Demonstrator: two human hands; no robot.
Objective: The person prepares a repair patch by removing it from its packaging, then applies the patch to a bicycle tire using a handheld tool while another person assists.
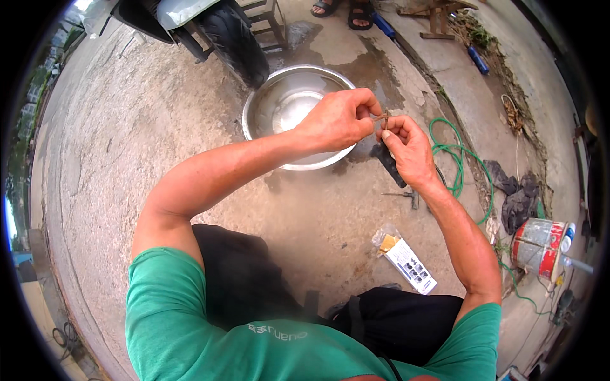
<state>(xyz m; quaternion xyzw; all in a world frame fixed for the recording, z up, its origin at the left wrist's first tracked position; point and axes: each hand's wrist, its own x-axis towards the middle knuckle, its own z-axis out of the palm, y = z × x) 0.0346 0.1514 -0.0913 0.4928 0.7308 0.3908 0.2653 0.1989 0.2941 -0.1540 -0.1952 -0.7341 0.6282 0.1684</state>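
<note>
My left hand (340, 119) and my right hand (406, 147) meet in front of me, above the near rim of a steel basin (267, 101). Both pinch a small thin brownish piece (381, 117) between their fingertips. What the piece is cannot be told at this size. A black flat strip (387, 166) lies on the concrete just under my right hand. I squat, with my knees in black trousers at the lower edge.
A small hammer (406, 196) and a clear plastic packet (405, 259) lie on the concrete near my right knee. A green hose (454, 152), dark rags (518, 200) and a red-and-white can (539, 246) are at the right. A motorbike tyre (238, 41) stands behind the basin; another person's sandalled feet (343, 9) are at the top.
</note>
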